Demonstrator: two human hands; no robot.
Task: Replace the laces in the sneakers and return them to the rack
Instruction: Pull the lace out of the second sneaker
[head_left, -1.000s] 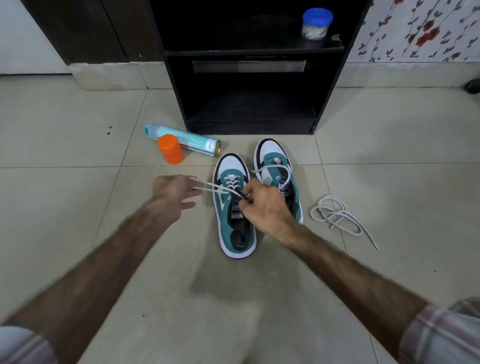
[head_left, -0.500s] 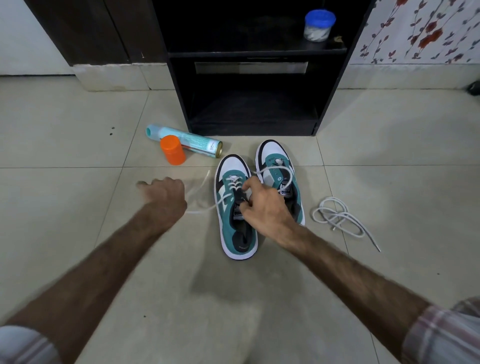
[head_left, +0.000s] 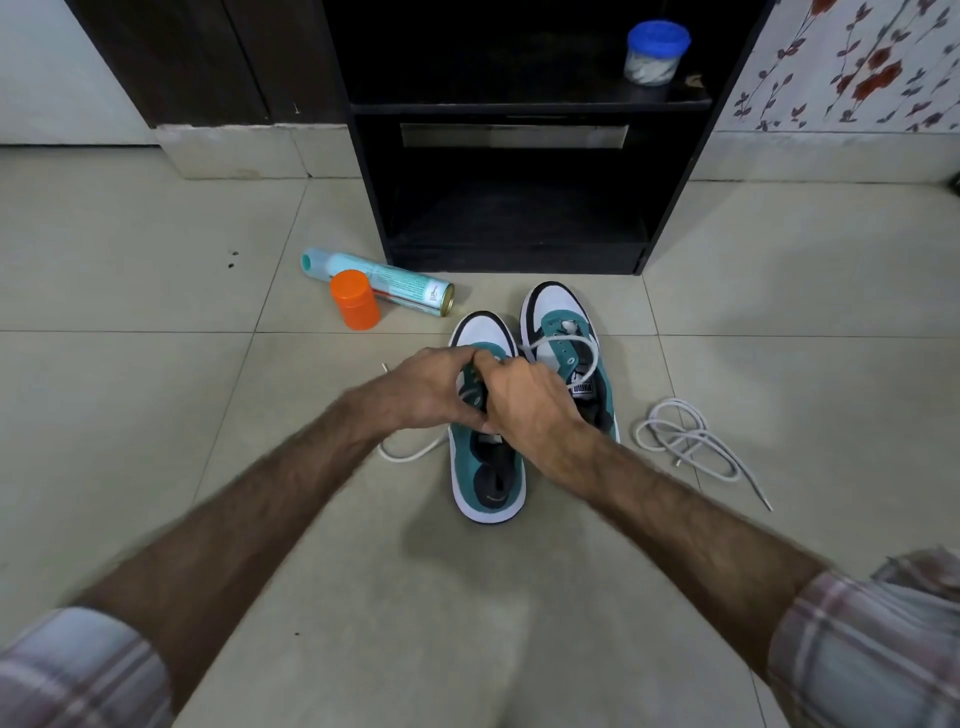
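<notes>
A spray can (head_left: 379, 282) lies on the floor (head_left: 156, 415) at the far left, an orange cap (head_left: 355, 300) touching it. A loose lace (head_left: 691, 441) lies at the right. The black rack (head_left: 519, 156) stands far back. Two green and white sneakers (head_left: 485, 467) sit side by side near it. The left hand (head_left: 426, 389) and right hand (head_left: 524, 405) meet over the left shoe, fingers curled, pinching its white lace (head_left: 410, 454).

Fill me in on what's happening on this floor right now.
A person is lacing a pair of teal and white sneakers on the tiled floor. Both the left hand and the right hand work over the eyelets of the left sneaker, with its white lace trailing out to the left. The right sneaker beside it is only loosely laced. A spare lace lies coiled to the right. The black rack behind holds no shoes.
</notes>
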